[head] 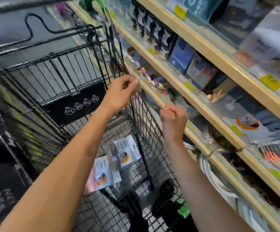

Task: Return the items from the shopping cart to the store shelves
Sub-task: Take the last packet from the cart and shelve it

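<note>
The black wire shopping cart (pixel 146 124) stands against the wooden store shelves (pixel 203 104). Two white flat packets with orange pictures lie on the cart floor, one (pixel 127 151) farther in and one (pixel 104 174) nearer to me. My left hand (pixel 120 94) is raised over the cart's right rim, its fingertips pinched together at the front rail of a shelf; motion blur hides whether it holds anything. My right hand (pixel 172 121) is curled at the same rail lower down and seems to grip a clear plastic packet (pixel 184 109).
Several shelf boards with yellow price tags (pixel 270 82) carry boxes, bags and small colourful goods (pixel 152 79). The cart's folded child seat with a black warning flap (pixel 75 104) faces me. Dark floor lies to the left of the cart. The whole view is blurred.
</note>
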`<action>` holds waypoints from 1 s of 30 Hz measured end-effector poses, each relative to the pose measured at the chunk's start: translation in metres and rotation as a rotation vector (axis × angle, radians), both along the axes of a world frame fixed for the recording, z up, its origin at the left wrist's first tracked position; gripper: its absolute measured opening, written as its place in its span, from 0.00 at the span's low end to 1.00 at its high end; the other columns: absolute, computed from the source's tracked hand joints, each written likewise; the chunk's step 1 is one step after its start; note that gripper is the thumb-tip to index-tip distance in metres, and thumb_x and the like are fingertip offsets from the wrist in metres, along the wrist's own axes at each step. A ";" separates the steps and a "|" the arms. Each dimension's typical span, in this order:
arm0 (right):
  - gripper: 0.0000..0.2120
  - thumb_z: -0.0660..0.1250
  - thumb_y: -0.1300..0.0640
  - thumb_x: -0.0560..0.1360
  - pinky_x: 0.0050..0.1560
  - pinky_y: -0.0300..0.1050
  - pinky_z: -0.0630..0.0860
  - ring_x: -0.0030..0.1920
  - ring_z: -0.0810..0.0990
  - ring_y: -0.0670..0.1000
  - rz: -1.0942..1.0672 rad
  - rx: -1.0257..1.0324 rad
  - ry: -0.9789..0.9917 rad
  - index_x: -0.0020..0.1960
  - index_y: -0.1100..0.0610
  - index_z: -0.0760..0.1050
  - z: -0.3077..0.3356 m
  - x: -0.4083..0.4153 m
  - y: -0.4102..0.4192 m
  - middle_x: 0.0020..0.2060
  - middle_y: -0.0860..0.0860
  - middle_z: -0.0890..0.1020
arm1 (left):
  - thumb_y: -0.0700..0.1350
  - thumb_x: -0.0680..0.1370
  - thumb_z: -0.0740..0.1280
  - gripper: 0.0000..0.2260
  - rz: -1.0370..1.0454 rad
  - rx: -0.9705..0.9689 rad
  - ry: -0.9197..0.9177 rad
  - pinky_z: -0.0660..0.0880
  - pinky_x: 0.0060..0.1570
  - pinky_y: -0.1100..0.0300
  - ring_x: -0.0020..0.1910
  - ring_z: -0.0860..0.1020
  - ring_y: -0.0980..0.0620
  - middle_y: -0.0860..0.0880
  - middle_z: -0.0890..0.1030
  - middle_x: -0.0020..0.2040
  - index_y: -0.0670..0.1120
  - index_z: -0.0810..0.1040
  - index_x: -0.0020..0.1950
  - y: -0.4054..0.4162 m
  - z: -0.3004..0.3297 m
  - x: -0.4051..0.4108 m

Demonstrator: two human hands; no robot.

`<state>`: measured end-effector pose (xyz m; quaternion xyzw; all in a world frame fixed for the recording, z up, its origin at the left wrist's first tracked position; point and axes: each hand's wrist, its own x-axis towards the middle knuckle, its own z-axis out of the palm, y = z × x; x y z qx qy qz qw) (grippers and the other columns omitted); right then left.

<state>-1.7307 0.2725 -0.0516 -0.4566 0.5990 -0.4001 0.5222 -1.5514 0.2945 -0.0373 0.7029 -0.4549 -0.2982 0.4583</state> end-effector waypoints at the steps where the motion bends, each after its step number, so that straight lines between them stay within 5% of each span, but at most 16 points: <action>1: 0.10 0.68 0.70 0.71 0.37 0.38 0.74 0.33 0.77 0.45 0.065 0.028 0.027 0.52 0.63 0.80 -0.008 -0.001 0.006 0.38 0.53 0.80 | 0.52 0.83 0.62 0.16 -0.006 0.031 0.037 0.73 0.40 0.64 0.36 0.78 0.59 0.52 0.80 0.38 0.41 0.78 0.45 0.007 -0.009 0.001; 6: 0.09 0.70 0.63 0.74 0.50 0.48 0.81 0.46 0.83 0.53 0.482 0.091 0.235 0.44 0.49 0.79 -0.064 0.011 0.033 0.44 0.52 0.84 | 0.47 0.82 0.66 0.11 0.026 0.252 0.157 0.76 0.47 0.59 0.39 0.78 0.53 0.47 0.79 0.40 0.39 0.78 0.47 0.057 -0.068 0.013; 9: 0.06 0.71 0.58 0.75 0.49 0.47 0.80 0.47 0.82 0.53 0.691 0.268 0.422 0.52 0.56 0.81 -0.113 0.019 0.050 0.42 0.48 0.82 | 0.49 0.80 0.69 0.09 0.155 0.469 0.212 0.77 0.51 0.52 0.41 0.77 0.49 0.46 0.79 0.42 0.45 0.77 0.44 0.102 -0.123 0.029; 12: 0.21 0.70 0.53 0.77 0.40 0.45 0.81 0.44 0.83 0.55 0.629 0.648 0.487 0.63 0.65 0.75 -0.155 0.017 0.064 0.48 0.59 0.83 | 0.48 0.77 0.69 0.09 0.270 0.699 0.211 0.75 0.45 0.54 0.42 0.76 0.46 0.46 0.79 0.41 0.48 0.73 0.39 0.141 -0.171 0.031; 15: 0.31 0.68 0.46 0.78 0.53 0.48 0.79 0.57 0.81 0.59 0.558 1.095 0.350 0.70 0.67 0.68 -0.190 0.005 0.083 0.55 0.63 0.80 | 0.47 0.77 0.72 0.09 0.323 0.887 0.184 0.78 0.54 0.50 0.54 0.81 0.40 0.42 0.81 0.51 0.44 0.76 0.50 0.174 -0.211 0.022; 18: 0.37 0.70 0.44 0.76 0.64 0.50 0.75 0.61 0.77 0.60 0.389 1.207 0.201 0.76 0.62 0.61 -0.226 0.004 0.098 0.50 0.62 0.77 | 0.46 0.75 0.74 0.20 0.310 1.032 0.158 0.77 0.58 0.50 0.59 0.79 0.40 0.41 0.80 0.59 0.41 0.75 0.63 0.201 -0.241 0.013; 21: 0.38 0.71 0.45 0.75 0.68 0.52 0.73 0.69 0.73 0.60 0.217 1.189 0.091 0.76 0.62 0.61 -0.248 0.014 0.105 0.56 0.62 0.74 | 0.45 0.73 0.75 0.24 0.257 1.090 0.030 0.76 0.60 0.49 0.61 0.77 0.39 0.40 0.77 0.62 0.43 0.74 0.67 0.219 -0.268 0.010; 25: 0.35 0.69 0.41 0.76 0.64 0.51 0.76 0.59 0.78 0.56 0.190 1.202 0.126 0.73 0.61 0.64 -0.272 0.030 0.099 0.53 0.59 0.77 | 0.51 0.69 0.75 0.32 0.177 1.102 -0.141 0.75 0.59 0.48 0.61 0.73 0.37 0.41 0.73 0.64 0.47 0.68 0.70 0.220 -0.292 0.012; 30: 0.26 0.68 0.49 0.78 0.39 0.41 0.78 0.50 0.79 0.51 0.238 1.142 0.136 0.71 0.58 0.69 -0.290 0.040 0.092 0.47 0.55 0.79 | 0.52 0.73 0.73 0.37 0.152 1.142 -0.270 0.73 0.64 0.45 0.66 0.69 0.38 0.40 0.70 0.66 0.47 0.60 0.76 0.225 -0.303 0.017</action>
